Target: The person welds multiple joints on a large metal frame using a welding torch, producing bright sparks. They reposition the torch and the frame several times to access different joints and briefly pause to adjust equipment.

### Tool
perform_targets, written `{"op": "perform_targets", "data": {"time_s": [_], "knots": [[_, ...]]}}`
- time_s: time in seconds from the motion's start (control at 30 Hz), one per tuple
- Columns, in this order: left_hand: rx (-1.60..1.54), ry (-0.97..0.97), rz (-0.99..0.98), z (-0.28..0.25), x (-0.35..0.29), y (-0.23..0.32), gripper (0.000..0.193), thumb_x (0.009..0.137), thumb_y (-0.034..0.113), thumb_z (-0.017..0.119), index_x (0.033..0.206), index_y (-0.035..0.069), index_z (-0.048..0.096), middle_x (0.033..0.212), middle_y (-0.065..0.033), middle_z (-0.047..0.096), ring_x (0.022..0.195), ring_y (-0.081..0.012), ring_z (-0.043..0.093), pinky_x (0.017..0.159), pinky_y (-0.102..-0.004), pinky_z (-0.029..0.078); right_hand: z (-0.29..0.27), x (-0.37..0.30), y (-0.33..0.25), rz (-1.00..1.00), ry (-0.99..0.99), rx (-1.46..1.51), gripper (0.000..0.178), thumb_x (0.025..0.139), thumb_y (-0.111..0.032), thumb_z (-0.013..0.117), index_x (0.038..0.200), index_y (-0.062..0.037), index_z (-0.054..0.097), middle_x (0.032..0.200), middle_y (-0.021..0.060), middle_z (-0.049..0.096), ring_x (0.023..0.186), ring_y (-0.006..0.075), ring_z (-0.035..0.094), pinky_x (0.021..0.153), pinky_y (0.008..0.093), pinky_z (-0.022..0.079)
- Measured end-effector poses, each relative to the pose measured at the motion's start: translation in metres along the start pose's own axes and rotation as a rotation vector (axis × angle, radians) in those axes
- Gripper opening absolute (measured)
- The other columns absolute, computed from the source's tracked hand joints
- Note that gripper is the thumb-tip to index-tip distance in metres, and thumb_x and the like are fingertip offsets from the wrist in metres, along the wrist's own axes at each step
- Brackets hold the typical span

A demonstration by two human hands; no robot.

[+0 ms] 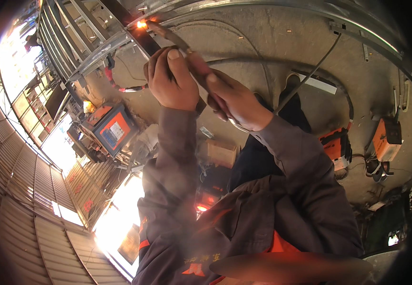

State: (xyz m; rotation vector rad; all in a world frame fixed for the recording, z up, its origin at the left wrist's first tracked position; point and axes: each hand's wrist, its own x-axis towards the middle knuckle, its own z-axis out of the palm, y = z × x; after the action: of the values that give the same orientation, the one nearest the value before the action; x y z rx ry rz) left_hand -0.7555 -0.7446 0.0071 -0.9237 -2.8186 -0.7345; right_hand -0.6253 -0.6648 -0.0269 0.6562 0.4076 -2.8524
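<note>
My right hand (237, 97) is closed round the reddish handle of a welding torch (198, 66), whose nozzle slants up and to the left. Just past the nozzle tip, an orange-white glow (141, 23) burns where a dark metal bar (144, 43) crosses a steel frame (103, 47). The fingers of my left hand (172, 83) are curled round that bar, its lower end showing below the palm. Thumb and torch lie close together; whether they touch I cannot tell.
A hose (282, 61) trails from the torch side over the concrete floor. Orange machines (338, 149) (387, 140) stand at the right, and another orange-fronted machine (115, 130) at the left. A cardboard box (221, 152) and a pale metal strip (315, 83) lie near my legs.
</note>
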Motion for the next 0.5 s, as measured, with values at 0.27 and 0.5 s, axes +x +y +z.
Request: {"op": "perform_targets", "data": {"time_s": [0.27,0.5], "knots": [[0.07,0.015,0.111,-0.006,0.003,-0.003,0.028,0.094,0.018,0.063,0.069,0.004,0.065,0.077,-0.0129,0.066,0.084,-0.0376,0.06,0.078,-0.0483,0.047,0.002,-0.078,-0.017,0.026,0.047,-0.2,0.064,0.108,-0.049,0.048,0.151,-0.0021,0.042,0.077,0.0036,0.053,0.059,0.0109,0.049,0.053,0.0253,0.038],[0.087,0.127,0.172,-0.004,0.003,-0.004,0.026,0.085,0.024,0.07,0.065,0.009,0.067,0.074,-0.0058,0.068,0.083,-0.0321,0.063,0.078,-0.0457,0.047,0.056,-0.143,-0.067,-0.243,0.187,-0.715,0.06,0.11,-0.044,0.043,0.15,0.0004,0.044,0.087,0.0061,0.063,0.07,0.0116,0.056,0.067,0.025,0.045]]}}
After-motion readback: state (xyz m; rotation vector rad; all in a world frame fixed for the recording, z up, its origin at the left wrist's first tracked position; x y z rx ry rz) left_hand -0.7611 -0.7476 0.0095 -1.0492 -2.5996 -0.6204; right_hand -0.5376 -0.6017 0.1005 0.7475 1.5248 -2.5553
